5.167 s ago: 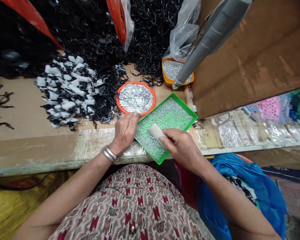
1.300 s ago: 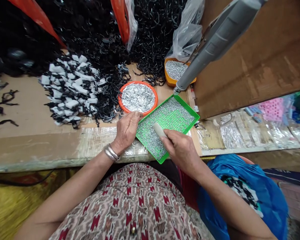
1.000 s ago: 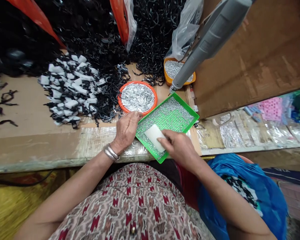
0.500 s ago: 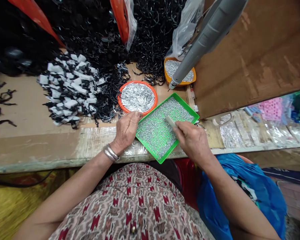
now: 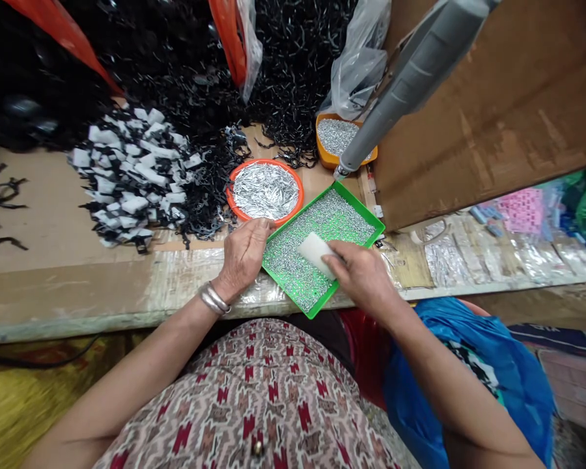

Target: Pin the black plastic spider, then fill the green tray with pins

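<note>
A green tray lies at an angle near the bench's front edge, with small silver screws spread over its floor. My left hand is closed on the tray's left corner, thumb on the rim. In my right hand is a flat whitish scraper, held over the screws with its broad face turned up. Whether the scraper touches the screws I cannot tell. Just behind the tray sits a round orange-red dish of thin silver pins.
A grey electric screwdriver hangs over the tray's far corner. Behind it stands an orange bin of small silver pieces. Black and white parts are heaped left, black parts at the back. A brown board stands right.
My right hand has moved slightly left and turned the scraper, so its broad face now shows instead of its edge. My left hand keeps its hold on the tray.
</note>
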The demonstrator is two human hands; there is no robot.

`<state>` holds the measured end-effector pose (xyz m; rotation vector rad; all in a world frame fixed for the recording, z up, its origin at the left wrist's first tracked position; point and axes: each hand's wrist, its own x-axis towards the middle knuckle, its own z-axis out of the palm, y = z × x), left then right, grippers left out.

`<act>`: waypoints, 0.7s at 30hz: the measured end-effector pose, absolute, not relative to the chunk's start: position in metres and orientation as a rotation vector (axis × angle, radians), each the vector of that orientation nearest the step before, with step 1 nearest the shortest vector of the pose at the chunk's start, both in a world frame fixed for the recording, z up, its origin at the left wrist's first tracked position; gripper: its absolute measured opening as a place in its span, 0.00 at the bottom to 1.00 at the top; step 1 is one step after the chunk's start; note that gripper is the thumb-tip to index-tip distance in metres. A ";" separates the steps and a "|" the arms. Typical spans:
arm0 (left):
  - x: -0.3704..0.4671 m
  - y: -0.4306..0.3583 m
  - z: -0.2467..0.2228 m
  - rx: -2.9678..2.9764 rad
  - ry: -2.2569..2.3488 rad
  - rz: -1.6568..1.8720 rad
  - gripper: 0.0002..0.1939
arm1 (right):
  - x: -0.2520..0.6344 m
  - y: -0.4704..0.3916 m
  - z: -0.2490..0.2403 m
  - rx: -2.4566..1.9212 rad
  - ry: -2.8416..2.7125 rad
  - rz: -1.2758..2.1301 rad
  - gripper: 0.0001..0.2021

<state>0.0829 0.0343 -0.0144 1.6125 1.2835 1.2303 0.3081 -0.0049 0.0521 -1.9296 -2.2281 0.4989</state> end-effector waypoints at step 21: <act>0.083 0.034 -0.013 1.600 1.277 1.219 0.22 | 0.311 -0.016 0.052 -1.696 -2.107 0.421 0.10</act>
